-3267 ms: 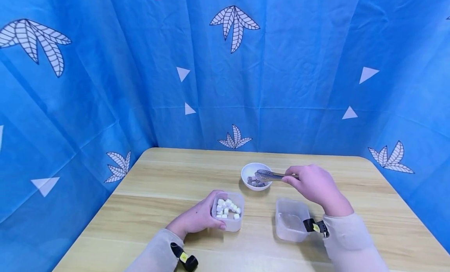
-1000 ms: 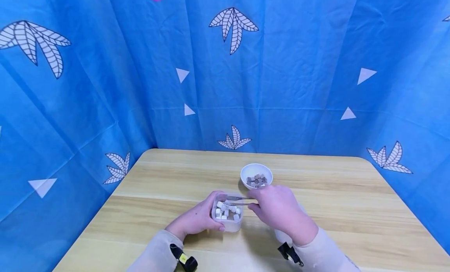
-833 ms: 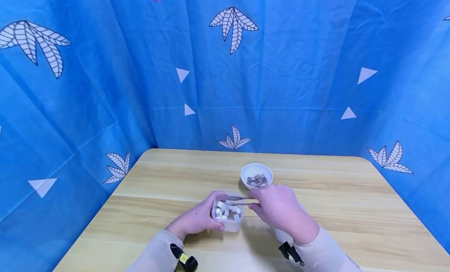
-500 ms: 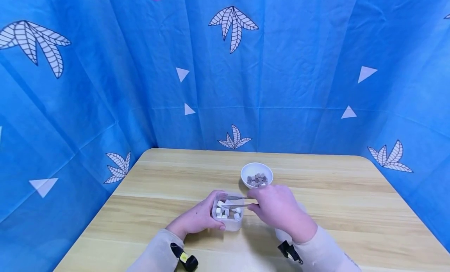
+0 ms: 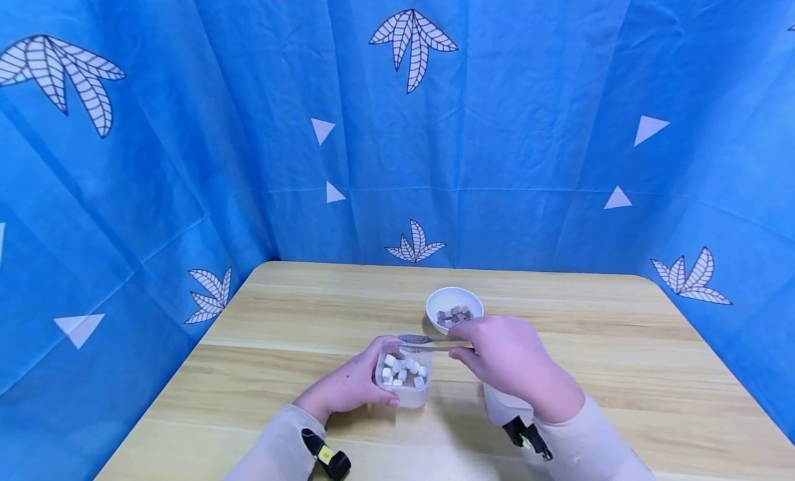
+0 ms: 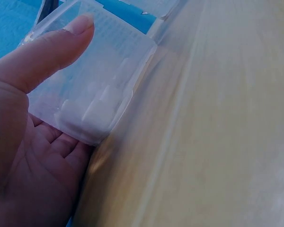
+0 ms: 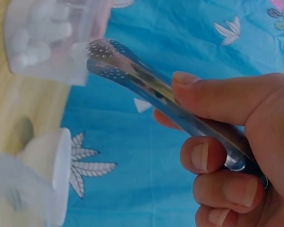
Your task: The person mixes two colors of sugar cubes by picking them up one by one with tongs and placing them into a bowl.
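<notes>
At the tub's rim [image 5: 406,388], metal tongs [image 7: 177,117] hover.

The table [image 5: 279,315] is pale wood with streaked grain and rounded far corners. Directly on it stand a white bowl [image 5: 439,299] toward the back, a left tub [image 5: 411,397] nearer, and a right tub [image 5: 497,406], partly hidden, well apart from the left one.

Tongs [image 7: 161,98] are silvery, cubes [image 5: 402,375] white or grey-brown, the curtain [image 5: 528,122] blue with white leaves [image 5: 419,61].
</notes>
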A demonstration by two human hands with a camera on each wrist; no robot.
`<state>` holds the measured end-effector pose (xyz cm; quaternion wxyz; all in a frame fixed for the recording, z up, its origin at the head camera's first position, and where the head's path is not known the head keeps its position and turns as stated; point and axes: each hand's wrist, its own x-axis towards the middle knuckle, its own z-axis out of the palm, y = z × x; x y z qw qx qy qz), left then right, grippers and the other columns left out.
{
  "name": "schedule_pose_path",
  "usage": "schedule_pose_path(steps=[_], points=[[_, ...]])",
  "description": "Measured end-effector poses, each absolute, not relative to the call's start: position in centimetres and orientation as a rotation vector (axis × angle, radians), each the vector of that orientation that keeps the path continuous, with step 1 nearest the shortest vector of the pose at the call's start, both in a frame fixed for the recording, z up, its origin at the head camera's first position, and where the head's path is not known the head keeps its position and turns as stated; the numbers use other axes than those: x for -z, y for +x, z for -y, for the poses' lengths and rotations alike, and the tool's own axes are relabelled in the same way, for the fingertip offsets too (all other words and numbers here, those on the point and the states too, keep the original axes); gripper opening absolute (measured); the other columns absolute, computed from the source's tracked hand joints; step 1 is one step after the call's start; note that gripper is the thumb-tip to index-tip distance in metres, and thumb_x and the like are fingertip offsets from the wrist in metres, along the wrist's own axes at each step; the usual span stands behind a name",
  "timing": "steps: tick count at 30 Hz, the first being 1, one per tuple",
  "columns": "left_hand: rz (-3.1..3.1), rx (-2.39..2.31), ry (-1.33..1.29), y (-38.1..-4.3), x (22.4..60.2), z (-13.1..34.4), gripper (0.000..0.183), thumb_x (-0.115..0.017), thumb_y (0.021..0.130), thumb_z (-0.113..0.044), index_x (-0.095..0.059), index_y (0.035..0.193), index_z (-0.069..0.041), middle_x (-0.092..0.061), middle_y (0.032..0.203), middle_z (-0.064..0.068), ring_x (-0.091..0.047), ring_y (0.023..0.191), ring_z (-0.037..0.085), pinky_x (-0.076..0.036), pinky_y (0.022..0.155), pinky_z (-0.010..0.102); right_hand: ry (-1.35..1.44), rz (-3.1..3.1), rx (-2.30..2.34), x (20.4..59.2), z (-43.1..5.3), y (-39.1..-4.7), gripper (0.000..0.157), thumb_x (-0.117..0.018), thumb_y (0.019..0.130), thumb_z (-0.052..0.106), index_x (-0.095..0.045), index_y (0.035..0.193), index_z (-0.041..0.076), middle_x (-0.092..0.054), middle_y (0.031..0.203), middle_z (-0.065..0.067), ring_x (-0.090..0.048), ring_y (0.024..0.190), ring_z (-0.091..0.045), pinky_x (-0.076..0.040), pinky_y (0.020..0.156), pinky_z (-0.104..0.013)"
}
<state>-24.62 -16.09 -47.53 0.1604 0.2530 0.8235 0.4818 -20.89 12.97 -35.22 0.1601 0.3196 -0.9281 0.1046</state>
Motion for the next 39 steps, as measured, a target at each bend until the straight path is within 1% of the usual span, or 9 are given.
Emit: schedule_pose_path(steps=[6,11,13,16,18,20,24,34,39], points=[[-2.327,-1.409,0.757,-24.7,47.6,16.1,0.084,-0.090,0.074,-0.028,-0.040,0.142,-0.026,-0.052,0.138,-0.003,-0.053,0.122,0.019,-0.037,0.107,0.041,0.860,2.642,-0.380,33.5,-15.0,-21.0,0.018,-0.078,0.089,0.030,-0.077,0.106,0.023,-0.067,0.079,0.016,-0.049,0.058,0.002,-0.040,0.048,-0.024],[-2.324,-1.409,0.739,-24.7,47.6,16.1,0.084,-0.090,0.074,-0.027,-0.040,0.141,-0.028,-0.053,0.134,-0.003,-0.053,0.120,0.018,-0.037,0.107,0.040,0.779,2.644,-0.413,32.8,-17.2,-21.6,0.015,-0.077,0.091,0.030,-0.077,0.104,0.024,-0.055,0.069,0.020,-0.043,0.056,-0.001,-0.036,0.048,-0.026],[-2.324,-1.407,0.735,-24.7,47.7,16.2,0.084,-0.090,0.073,-0.028,-0.040,0.140,-0.028,-0.053,0.134,-0.002,-0.053,0.120,0.018,-0.037,0.107,0.041,0.736,2.673,-0.414,32.8,-18.1,-22.1,0.014,-0.076,0.091,0.031,-0.077,0.104,0.024,-0.054,0.068,0.020,-0.044,0.056,-0.002,-0.037,0.049,-0.027],[-2.316,-1.415,0.733,-24.7,47.6,16.2,0.084,-0.090,0.073,-0.028,-0.040,0.141,-0.027,-0.053,0.134,0.000,-0.053,0.120,0.019,-0.037,0.107,0.042,0.673,2.729,-0.405,33.0,-19.4,-22.8,0.014,-0.074,0.092,0.031,-0.077,0.104,0.022,-0.059,0.071,0.017,-0.050,0.059,-0.005,-0.041,0.051,-0.031],[-2.308,-1.424,0.738,-24.7,47.7,16.2,0.084,-0.090,0.074,-0.028,-0.040,0.141,-0.027,-0.053,0.134,0.001,-0.053,0.121,0.020,-0.037,0.107,0.042,0.631,2.770,-0.390,33.3,-20.2,-23.3,0.014,-0.074,0.093,0.031,-0.077,0.103,0.022,-0.065,0.076,0.014,-0.057,0.064,-0.008,-0.046,0.054,-0.035],[-2.309,-1.420,0.733,-24.7,47.7,16.2,0.085,-0.090,0.073,-0.028,-0.039,0.141,-0.028,-0.053,0.135,-0.001,-0.052,0.121,0.019,-0.036,0.108,0.042,0.591,2.806,-0.372,33.5,-20.9,-23.7,0.015,-0.073,0.093,0.030,-0.077,0.104,0.021,-0.070,0.083,0.010,-0.063,0.071,-0.013,-0.050,0.059,-0.041],[-2.319,-1.407,0.723,-24.7,47.8,16.2,0.085,-0.090,0.072,-0.028,-0.040,0.140,-0.032,-0.053,0.134,-0.004,-0.052,0.121,0.018,-0.036,0.108,0.042,0.527,2.865,-0.351,34.0,-21.7,-24.4,0.016,-0.073,0.093,0.031,-0.077,0.105,0.020,-0.074,0.091,0.003,-0.068,0.081,-0.022,-0.053,0.064,-0.049],[-2.313,-1.419,0.727,-24.6,47.6,16.1,0.085,-0.090,0.073,-0.026,-0.039,0.141,-0.031,-0.053,0.135,-0.004,-0.052,0.122,0.017,-0.036,0.108,0.042,0.491,2.906,-0.327,35.1,-21.9,-25.2,0.017,-0.073,0.092,0.032,-0.077,0.104,0.020,-0.074,0.094,0.001,-0.069,0.084,-0.025,-0.054,0.065,-0.050],[-2.321,-1.410,0.732,-24.6,47.5,16.0,0.082,-0.089,0.074,-0.026,-0.041,0.140,-0.028,-0.052,0.135,0.000,-0.052,0.121,0.019,-0.037,0.107,0.041,0.471,2.920,-0.322,35.4,-21.8,-25.4,0.018,-0.073,0.092,0.032,-0.077,0.104,0.020,-0.074,0.095,0.000,-0.069,0.085,-0.026,-0.053,0.064,-0.049]])
